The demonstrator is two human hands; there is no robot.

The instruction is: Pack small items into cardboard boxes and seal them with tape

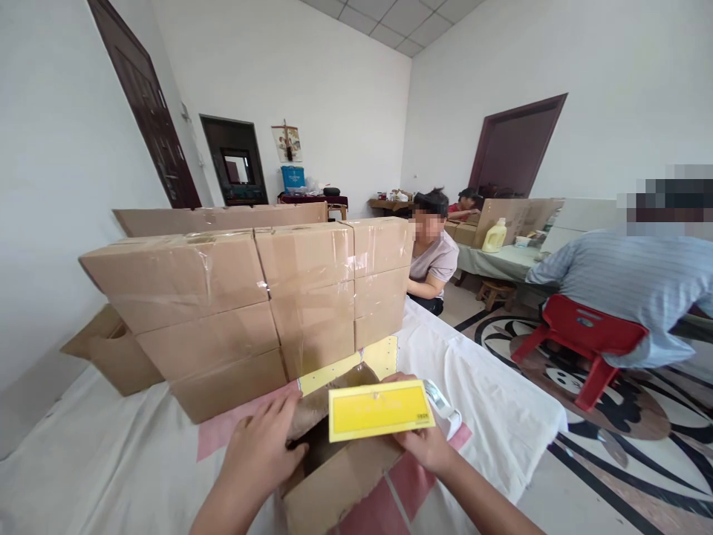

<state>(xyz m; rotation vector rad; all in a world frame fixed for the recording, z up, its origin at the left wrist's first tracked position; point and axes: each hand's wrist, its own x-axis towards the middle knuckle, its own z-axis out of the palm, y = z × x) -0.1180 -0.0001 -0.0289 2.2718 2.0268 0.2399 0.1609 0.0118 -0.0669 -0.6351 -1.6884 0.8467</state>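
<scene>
An open cardboard box point(339, 483) stands on the cloth-covered table in front of me, its flaps raised. My left hand point(259, 438) grips the left rim of this box, fingers outside and thumb over the inner edge. Above the opening, my right hand point(424, 444) holds a flat yellow box point(382, 411) by its right end, tilted slightly. Pale print and a small dark mark show on its face. Some right fingers are hidden behind it. A white device point(443, 409), partly covered, lies just beyond the right hand.
Stacked, taped cartons point(245, 297) form a wall across the table. Another open carton point(114, 349) stands at the left. A person point(437, 260) crouches beyond the stack. Another sits on a red stool point(590, 334) at the right, by a table with a yellow bottle point(495, 236).
</scene>
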